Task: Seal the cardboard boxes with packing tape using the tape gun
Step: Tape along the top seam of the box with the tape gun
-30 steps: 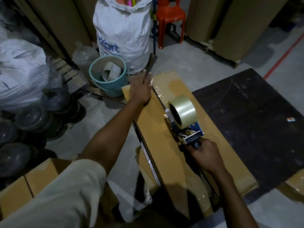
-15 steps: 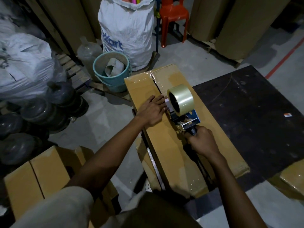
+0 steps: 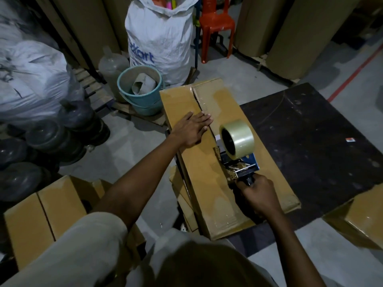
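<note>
- Pulled back along the seam since a second ago: left hand (image 3: 191, 131), then at the far end of the cardboard box (image 3: 209, 162), now flat near the middle, palm down, fingers spread and pointing across the seam, gripping nothing.
- Drawn nearer too: tape gun (image 3: 236, 156), standing on the box top just beside the left hand.
- Clenched tight round the gun's dark handle: right hand (image 3: 258, 195), wrist bent, forearm reaching in from below.
- Long, flat, matte brown box, glossy clear tape down its seam and over the near end, lying partly on a dark scuffed board (image 3: 310, 137).
- Fat translucent tape roll (image 3: 238, 140) on a blue metal frame.
</note>
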